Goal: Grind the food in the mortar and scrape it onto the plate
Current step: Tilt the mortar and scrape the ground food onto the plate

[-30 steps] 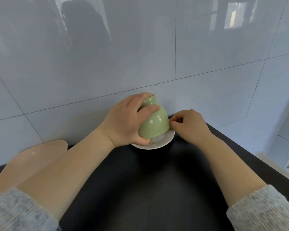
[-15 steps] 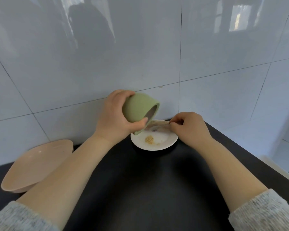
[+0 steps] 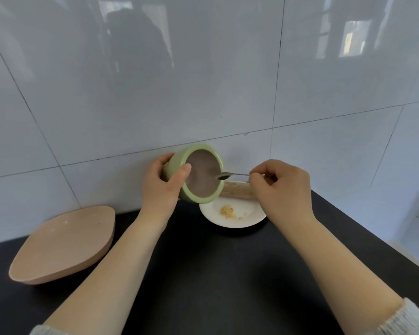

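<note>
Mortar (image 3: 196, 174) is tipping on its side in my left hand (image 3: 160, 187), fingers and thumb curling round its green wall, its mouth facing me above the plate's (image 3: 237, 220) left edge. My right hand (image 3: 282, 184) is pinching a spoon (image 3: 230, 175), its bowl touching the mortar's rim. Ground food (image 3: 227, 211) is lying on the plate, a wooden pestle (image 3: 237, 191) resting across its far side. A pink dish (image 3: 63, 245) is sitting at left on the counter (image 3: 203, 274).

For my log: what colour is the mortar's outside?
Pale green outside on the mortar, with a dull brownish-grey inside; head view shows it.
</note>
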Motion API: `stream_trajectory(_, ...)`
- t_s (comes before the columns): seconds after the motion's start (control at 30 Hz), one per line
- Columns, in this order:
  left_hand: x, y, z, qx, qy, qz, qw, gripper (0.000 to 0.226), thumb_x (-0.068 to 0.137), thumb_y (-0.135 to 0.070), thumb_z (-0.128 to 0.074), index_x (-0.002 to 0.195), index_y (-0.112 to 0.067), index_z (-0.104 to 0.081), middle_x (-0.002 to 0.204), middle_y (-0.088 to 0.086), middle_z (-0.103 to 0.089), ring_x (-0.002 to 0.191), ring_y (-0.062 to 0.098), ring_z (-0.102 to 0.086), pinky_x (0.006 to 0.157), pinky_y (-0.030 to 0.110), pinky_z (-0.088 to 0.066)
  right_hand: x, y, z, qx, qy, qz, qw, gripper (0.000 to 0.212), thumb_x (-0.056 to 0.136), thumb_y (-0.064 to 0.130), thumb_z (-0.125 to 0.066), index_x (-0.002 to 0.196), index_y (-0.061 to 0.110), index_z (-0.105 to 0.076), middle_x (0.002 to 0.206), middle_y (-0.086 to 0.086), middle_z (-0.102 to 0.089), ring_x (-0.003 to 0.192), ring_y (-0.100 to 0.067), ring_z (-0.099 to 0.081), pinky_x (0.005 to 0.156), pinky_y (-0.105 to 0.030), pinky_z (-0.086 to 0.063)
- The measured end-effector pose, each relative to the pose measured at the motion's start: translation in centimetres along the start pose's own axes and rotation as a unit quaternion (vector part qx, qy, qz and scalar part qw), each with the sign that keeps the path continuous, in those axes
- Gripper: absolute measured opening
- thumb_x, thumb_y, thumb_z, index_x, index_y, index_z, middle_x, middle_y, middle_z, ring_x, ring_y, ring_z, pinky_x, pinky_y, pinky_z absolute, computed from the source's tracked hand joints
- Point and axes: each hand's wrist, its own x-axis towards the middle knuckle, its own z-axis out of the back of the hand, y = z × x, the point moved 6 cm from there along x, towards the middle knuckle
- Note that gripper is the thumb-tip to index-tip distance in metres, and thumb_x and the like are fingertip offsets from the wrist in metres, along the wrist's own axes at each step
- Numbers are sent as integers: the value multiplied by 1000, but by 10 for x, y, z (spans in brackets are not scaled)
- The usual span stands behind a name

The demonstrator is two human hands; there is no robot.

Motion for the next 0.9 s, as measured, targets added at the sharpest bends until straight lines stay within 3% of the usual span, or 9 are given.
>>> stream_trajectory(0.03,-1,1,-1,-17,3,11,1000,52,66,-50,-64,113,-28,-58,111,-4,-64,102,18,-63,77,40,-58,-3,4,-2,0,2,11,1000,15,78,14,-57,70,20,-69,63,2,-65,66,-20,-60,67,-37,-52)
stream_trajectory(0.1,-3,2,-3,-44,14,17,999,55,61,-54,-61,109,-28,-60,105,-5,-66,100,19,-65,77,40,-56,-8,10,-8,-10,22,35,999,15,79,14,-58,73,21,-70,62,5,-63,66,-15,-59,69,-33,-50)
stream_trajectory(0.2,-4,2,-6,-57,33,20,998,61,59,-56,-58,111,-25,-61,108,0,-67,101,22,-65,79,39,-54,-15,13,-19,-63,57,68,994,15,86,16,-57,82,21,-71,63,7,-59,64,-11,-53,66,-5,-34)
stream_trajectory(0.23,-5,1,-7,-56,39,19,998,61,59,-56,-59,112,-25,-61,109,1,-67,102,22,-65,82,40,-53,-16,13,-22,-76,63,79,992,16,87,17,-56,85,20,-71,65,7,-60,64,-10,-53,65,-4,-32)
stream_trajectory(0.37,-8,-2,-10,-63,63,6,996,65,61,-52,-61,117,-18,-60,113,7,-66,105,25,-64,90,46,-52,-19,12,-30,-70,74,106,989,17,90,16,-57,97,15,-73,77,6,-64,74,-14,-58,71,-29,-48)
stream_trajectory(0.53,-12,-9,-12,-68,70,-23,995,57,58,-52,-61,109,-26,-60,104,-2,-66,97,18,-65,75,31,-51,-22,14,-33,-71,64,147,984,17,89,16,-57,92,14,-73,75,0,-68,71,-19,-60,66,-38,-52)
stream_trajectory(0.73,-14,-16,-13,-60,78,-53,994,51,59,-51,-61,106,-31,-59,106,-4,-66,97,15,-65,75,28,-52,-22,14,-35,-88,85,162,979,23,85,20,-52,90,16,-73,72,-1,-67,67,-21,-61,62,-41,-52)
stream_trajectory(0.8,-14,-16,-12,-56,78,-56,994,53,59,-52,-60,107,-29,-59,106,-4,-66,96,13,-65,74,26,-52,-19,13,-31,-81,83,146,982,18,87,15,-57,91,15,-74,79,-1,-70,73,-21,-62,70,-35,-52)
stream_trajectory(0.9,-14,-16,-12,-45,78,-61,994,59,59,-53,-59,111,-26,-59,106,-5,-65,95,9,-65,72,23,-51,-16,10,-24,-101,58,110,987,18,91,16,-57,100,18,-73,93,3,-71,83,-14,-59,72,1,-30)
